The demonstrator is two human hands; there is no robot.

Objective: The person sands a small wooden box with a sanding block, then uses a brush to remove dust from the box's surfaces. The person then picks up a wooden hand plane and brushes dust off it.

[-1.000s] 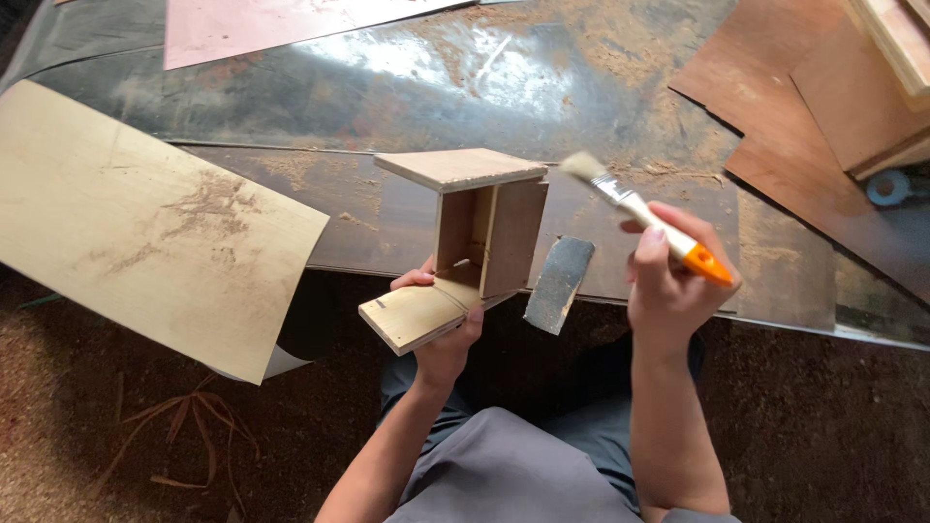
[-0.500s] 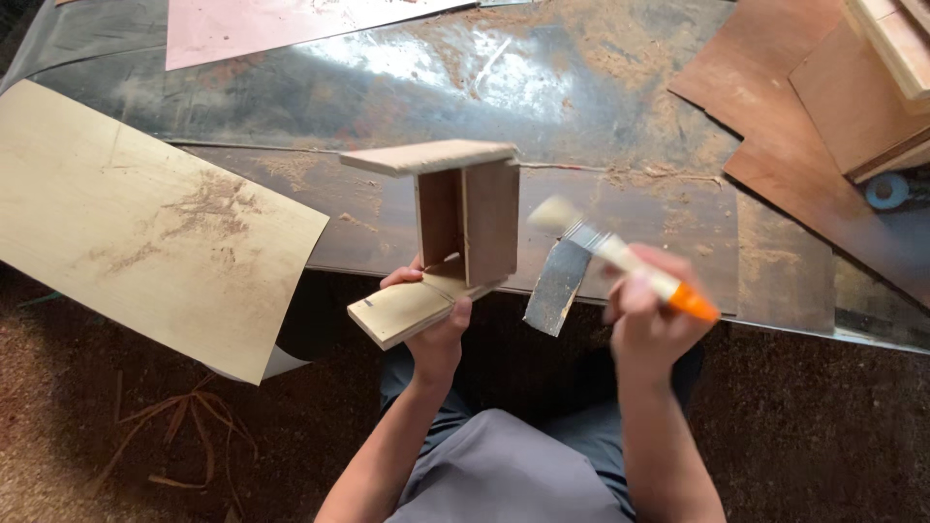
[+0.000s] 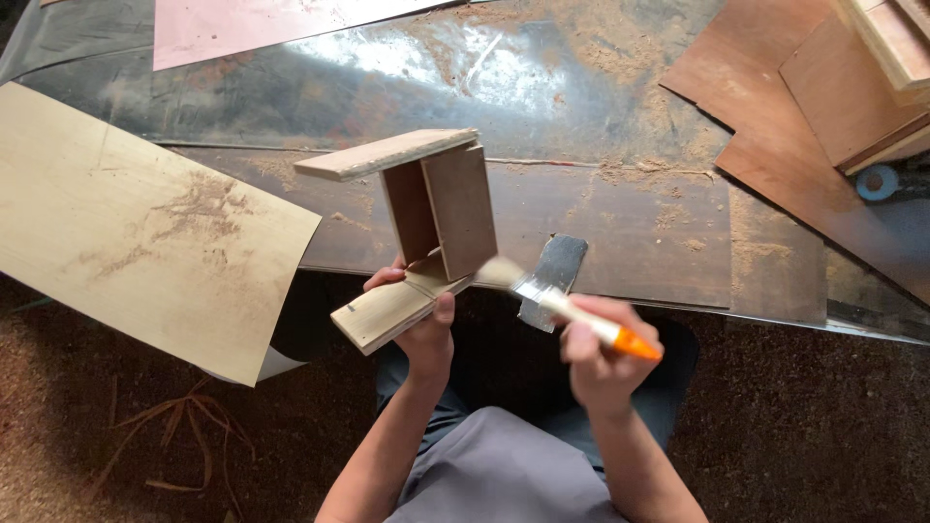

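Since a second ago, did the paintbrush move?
Yes. The paintbrush in the right hand swung left and down, past the fixed metal scraper, so its bristles now meet the wooden box.

Bare dark tabletop [image 3: 601, 223] lies open behind the raised pale wooden box frame [image 3: 426, 223]. A large tan plywood sheet [image 3: 145, 232] blocks the left; reddish-brown boards [image 3: 804, 126] crowd the right.

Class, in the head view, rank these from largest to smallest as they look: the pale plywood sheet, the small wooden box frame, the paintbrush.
1. pale plywood sheet
2. small wooden box frame, though held nearer the camera
3. paintbrush
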